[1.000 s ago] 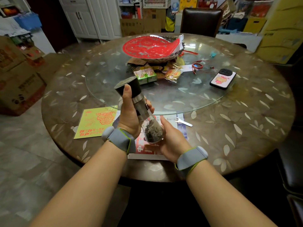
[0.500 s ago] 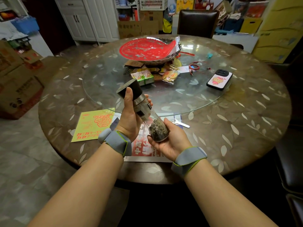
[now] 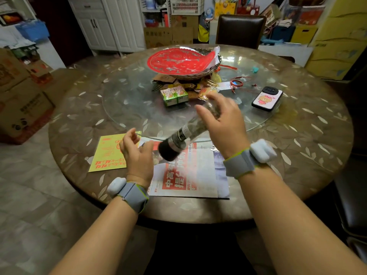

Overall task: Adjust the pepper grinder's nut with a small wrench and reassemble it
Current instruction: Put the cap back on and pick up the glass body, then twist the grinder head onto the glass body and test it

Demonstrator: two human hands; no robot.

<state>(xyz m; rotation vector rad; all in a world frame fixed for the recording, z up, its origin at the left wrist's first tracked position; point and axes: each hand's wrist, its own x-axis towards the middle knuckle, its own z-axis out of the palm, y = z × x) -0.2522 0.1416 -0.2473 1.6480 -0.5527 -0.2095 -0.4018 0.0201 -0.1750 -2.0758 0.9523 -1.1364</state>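
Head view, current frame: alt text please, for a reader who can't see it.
The right hand holds a pepper grinder tilted above a newspaper on a round table, its dark cap toward the person. The left hand is beside the cap, fingers loosely curled, holding nothing. The image is motion-blurred.

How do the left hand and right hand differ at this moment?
The right hand grips the pepper grinder by its clear jar end, held tilted above the newspaper; the left hand holds nothing, fingers loosely curled. The right is higher and farther out. Both wear grey wristbands.
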